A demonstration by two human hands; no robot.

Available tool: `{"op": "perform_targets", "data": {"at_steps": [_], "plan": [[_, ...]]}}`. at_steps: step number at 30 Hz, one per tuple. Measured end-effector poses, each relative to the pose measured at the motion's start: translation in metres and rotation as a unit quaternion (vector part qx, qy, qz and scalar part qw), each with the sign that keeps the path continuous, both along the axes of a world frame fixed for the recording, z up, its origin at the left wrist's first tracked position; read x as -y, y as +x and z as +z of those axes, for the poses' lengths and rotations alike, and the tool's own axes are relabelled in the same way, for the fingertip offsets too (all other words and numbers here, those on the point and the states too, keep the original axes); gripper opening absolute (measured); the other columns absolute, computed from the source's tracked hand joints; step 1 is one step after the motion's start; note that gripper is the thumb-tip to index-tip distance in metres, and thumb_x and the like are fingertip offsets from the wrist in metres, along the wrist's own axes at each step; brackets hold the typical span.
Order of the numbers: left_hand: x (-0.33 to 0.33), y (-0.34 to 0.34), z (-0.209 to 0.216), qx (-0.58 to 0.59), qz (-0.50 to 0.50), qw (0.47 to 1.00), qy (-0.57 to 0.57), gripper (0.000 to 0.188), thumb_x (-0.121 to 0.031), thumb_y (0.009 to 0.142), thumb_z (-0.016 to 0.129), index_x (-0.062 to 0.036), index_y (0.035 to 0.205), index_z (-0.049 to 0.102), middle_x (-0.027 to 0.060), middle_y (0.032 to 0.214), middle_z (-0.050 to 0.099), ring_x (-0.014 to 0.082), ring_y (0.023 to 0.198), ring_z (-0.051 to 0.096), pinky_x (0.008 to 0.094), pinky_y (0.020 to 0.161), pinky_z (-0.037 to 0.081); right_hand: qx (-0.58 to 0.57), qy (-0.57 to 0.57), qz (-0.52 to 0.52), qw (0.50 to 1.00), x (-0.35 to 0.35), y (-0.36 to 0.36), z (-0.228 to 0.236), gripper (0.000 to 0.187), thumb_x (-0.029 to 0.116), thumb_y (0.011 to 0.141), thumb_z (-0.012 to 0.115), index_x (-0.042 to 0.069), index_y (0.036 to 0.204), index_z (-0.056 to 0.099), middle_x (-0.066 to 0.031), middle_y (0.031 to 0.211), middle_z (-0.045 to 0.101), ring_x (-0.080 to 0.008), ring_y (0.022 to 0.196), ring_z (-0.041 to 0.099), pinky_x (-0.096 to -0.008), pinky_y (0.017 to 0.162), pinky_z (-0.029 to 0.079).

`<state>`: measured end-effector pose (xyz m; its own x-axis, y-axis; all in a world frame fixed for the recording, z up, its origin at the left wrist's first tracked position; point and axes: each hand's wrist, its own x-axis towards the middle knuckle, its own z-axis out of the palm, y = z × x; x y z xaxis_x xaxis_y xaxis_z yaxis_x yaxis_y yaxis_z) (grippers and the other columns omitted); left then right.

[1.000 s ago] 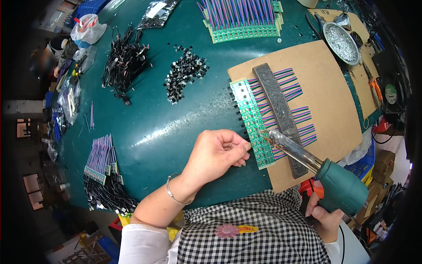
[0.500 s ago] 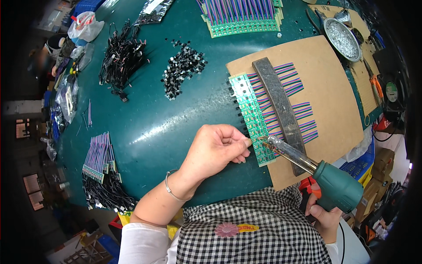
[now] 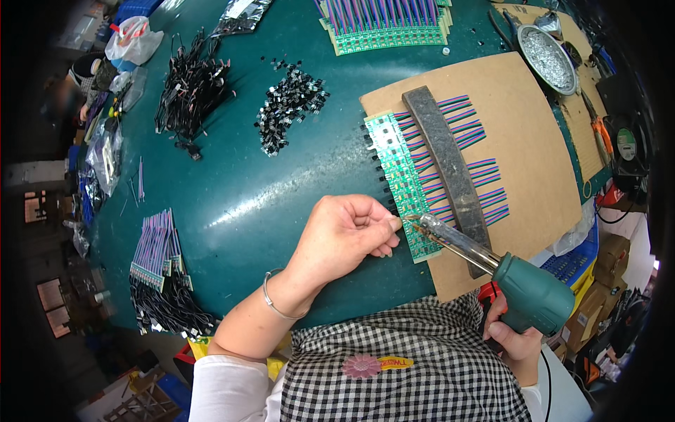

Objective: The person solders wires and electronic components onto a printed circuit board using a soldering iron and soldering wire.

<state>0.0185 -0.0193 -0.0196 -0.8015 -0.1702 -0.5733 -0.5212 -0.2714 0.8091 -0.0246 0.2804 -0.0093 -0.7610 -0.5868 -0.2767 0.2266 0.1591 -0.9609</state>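
My left hand [image 3: 351, 232] is closed in a pinch at the left edge of a green circuit board panel [image 3: 403, 186]; whatever sits between thumb and forefinger is too small to make out. Small black connectors stick out along that same edge. In my right hand [image 3: 517, 337] is a green soldering gun [image 3: 538, 292], its metal barrel pointing up and left. The gun's tip is at the panel's edge, close by my left fingertips. Striped ribbon wires [image 3: 485, 172] run right from the panel, under a dark flat bar [image 3: 446, 176] that lies across them.
A brown board [image 3: 534, 141] lies under the panel. Farther off are a pile of black connectors [image 3: 285, 109], bundled black cables [image 3: 190, 91] and wired panels [image 3: 390, 39]. Finished-looking wire bundles [image 3: 158, 260] lie at left. A metal bowl [image 3: 545, 60] and orange-handled pliers [image 3: 602, 137] sit at right.
The soldering gun has shifted slightly left and up, bringing its tip nearer my left fingertips. My left hand keeps its pinch in nearly the same spot.
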Motion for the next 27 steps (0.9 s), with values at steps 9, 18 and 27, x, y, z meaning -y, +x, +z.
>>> {"op": "perform_targets", "data": {"at_steps": [9, 18, 27], "plan": [[0.0, -0.002, 0.002, 0.008, -0.001, 1.0, -0.009, 0.013, -0.008, 0.083, 0.062, 0.0049, 0.083, 0.061, 0.0089, 0.071, 0.064, 0.0108, 0.06, 0.061, 0.022, 0.058, 0.052, -0.037, 0.009, -0.019, 0.999, -0.003, 0.007, 0.003, 0.037, 0.01, 0.066, 0.072, -0.003, 0.09, 0.048, -0.0107, 0.059, 0.051, -0.0165, 0.043, 0.05, -0.024, 0.04, 0.043], [0.0, -0.002, 0.003, 0.006, 0.005, 1.0, -0.006, 0.012, -0.007, 0.083, 0.062, 0.005, 0.082, 0.061, 0.0091, 0.071, 0.064, 0.0108, 0.06, 0.061, 0.0216, 0.057, 0.051, 0.07, -0.05, -0.104, 0.991, 0.009, 0.004, 0.014, 0.059, 0.011, 0.064, 0.075, -0.011, 0.11, 0.045, -0.0102, 0.059, 0.051, -0.0158, 0.041, 0.048, -0.0238, 0.036, 0.042], [0.007, 0.005, 0.003, 0.011, -0.013, 1.0, 0.017, 0.013, -0.009, 0.083, 0.063, 0.003, 0.086, 0.062, 0.0075, 0.073, 0.065, 0.0107, 0.062, 0.061, 0.0217, 0.059, 0.051, 0.039, -0.063, -0.117, 0.99, 0.008, -0.001, 0.014, 0.061, 0.017, 0.067, 0.074, -0.011, 0.111, 0.041, -0.0087, 0.054, 0.048, -0.0147, 0.038, 0.046, -0.0235, 0.034, 0.041]]}}
